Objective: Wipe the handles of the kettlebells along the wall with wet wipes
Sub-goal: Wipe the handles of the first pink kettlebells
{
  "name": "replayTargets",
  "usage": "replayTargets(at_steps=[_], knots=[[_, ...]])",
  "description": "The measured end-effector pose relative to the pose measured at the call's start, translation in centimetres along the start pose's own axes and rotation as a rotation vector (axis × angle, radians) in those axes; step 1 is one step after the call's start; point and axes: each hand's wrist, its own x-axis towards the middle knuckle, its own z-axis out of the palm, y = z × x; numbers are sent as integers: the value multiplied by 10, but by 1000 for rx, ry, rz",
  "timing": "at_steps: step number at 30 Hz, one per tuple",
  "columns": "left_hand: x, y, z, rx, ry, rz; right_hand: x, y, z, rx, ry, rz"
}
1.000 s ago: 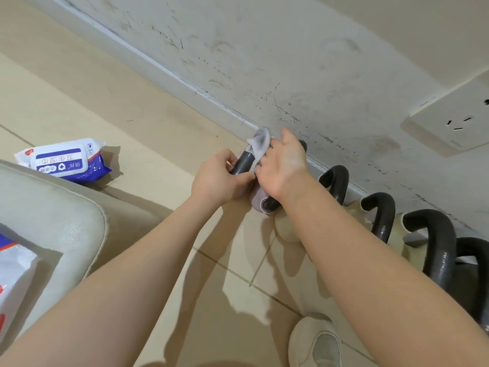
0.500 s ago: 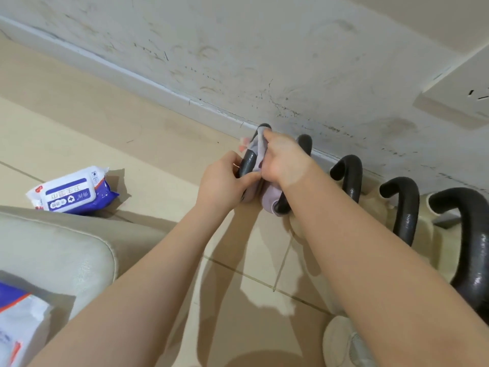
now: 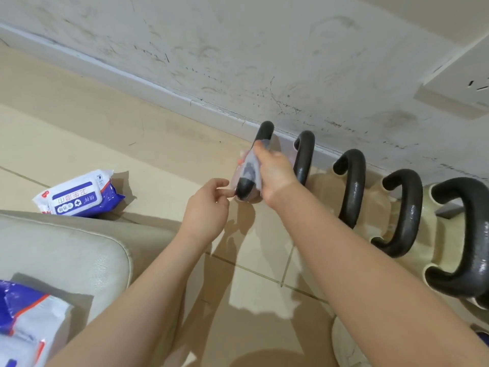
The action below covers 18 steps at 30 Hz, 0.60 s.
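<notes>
Wiping is under way on the leftmost kettlebell handle (image 3: 260, 154), the end of a row of five standing against the wall (image 3: 264, 62). What has changed in the last second: the left hand (image 3: 209, 207), which had been gripping the near leg of that handle, has let go and now sits just beside it, fingers loosely curled and holding nothing. The right hand (image 3: 274, 172) grips the wet wipe (image 3: 247, 168) wrapped round the handle, and the wipe has slid from the top of the arch down toward the near leg; it looks grey with dirt. I judge this first handle close to done, with the four handles to the right (image 3: 304, 157) yet to wipe. A pack of wipes (image 3: 76, 194) lies on the floor to the left, beyond a pale cushion (image 3: 66, 250).
</notes>
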Motion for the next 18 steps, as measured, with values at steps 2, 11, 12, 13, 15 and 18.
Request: replayTargets(at_steps=[2, 11, 12, 13, 15, 18], knots=[[-2, 0, -2, -92, -12, -54, 1, -7, 5, 70, 30, -26], [-2, 14, -19, -355, 229, 32, -24, 71, 15, -303, 142, -360], [-1, 16, -21, -365, 236, 38, -25, 76, 17, -360, 174, -401], [-1, 18, -21, -375, 238, 34, -25, 80, 17, -432, 218, -429], [0, 21, -22, -386, 233, 22, -22, 88, 16, -593, 303, -417], [-1, 20, -22, -417, 226, 4, -19, 95, 16, -629, 286, -308]])
